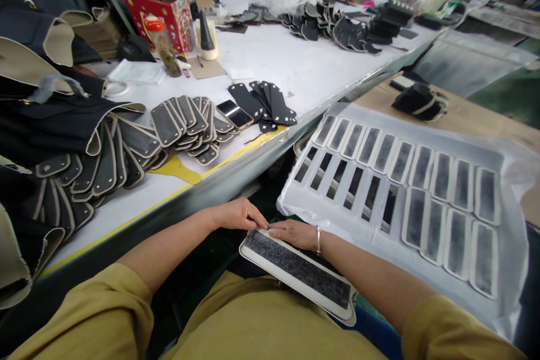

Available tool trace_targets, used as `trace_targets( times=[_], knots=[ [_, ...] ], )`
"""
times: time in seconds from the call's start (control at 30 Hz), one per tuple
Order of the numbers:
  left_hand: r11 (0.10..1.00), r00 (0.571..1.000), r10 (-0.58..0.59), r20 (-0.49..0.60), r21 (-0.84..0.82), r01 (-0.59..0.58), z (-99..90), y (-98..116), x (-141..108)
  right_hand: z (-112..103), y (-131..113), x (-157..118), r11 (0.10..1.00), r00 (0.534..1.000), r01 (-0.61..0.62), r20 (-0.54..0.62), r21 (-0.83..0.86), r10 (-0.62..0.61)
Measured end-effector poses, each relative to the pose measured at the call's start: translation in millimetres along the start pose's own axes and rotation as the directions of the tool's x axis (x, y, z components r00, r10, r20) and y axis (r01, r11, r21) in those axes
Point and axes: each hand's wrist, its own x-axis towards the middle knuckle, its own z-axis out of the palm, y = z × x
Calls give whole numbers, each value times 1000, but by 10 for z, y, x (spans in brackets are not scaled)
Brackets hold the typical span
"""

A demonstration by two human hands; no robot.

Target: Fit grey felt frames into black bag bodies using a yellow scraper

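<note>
A long rounded panel (298,271), dark grey with a pale border, lies slantwise across my lap. My left hand (239,215) is closed, its thumb and fingers pinching the far edge near the panel's left end. Close beside it, my right hand (295,234) has its fingers together on the same edge, the fingertips almost meeting the left ones. Anything small between the fingertips is hidden. To the right, similar pale-edged panels (485,259) lie in two rows on a white sheet (291,202).
Stacked dark pieces (177,121) with pale edges and studs cover the table's left side (253,180). Near them lie a phone (234,113), black studded straps (274,102) and a yellow piece (179,170). Behind stand a jar (163,50) and a red box (158,11).
</note>
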Motion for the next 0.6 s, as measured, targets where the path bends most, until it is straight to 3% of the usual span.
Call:
trace_targets(
  times=[0.2, 0.33, 0.47, 0.6],
  knots=[
    [996, 998, 65, -3, 69, -65, 17, -7, -31, 21, 0, 117, 991, 999, -49, 23, 126, 47],
    [983, 996, 83, 17, 166, -85, 20, 43, -17, -13, 1, 124, 997, 1000, 2, 27, 81, -5],
    [964, 994, 83, 67, 249, -97, 27, 140, 26, -77, 32, -29, 997, 998, 49, 29, -54, -47],
    [944, 996, 68, 56, 319, -82, 70, 218, 29, -97, 175, -337, 997, 997, 73, 7, -32, -73]
  ],
)
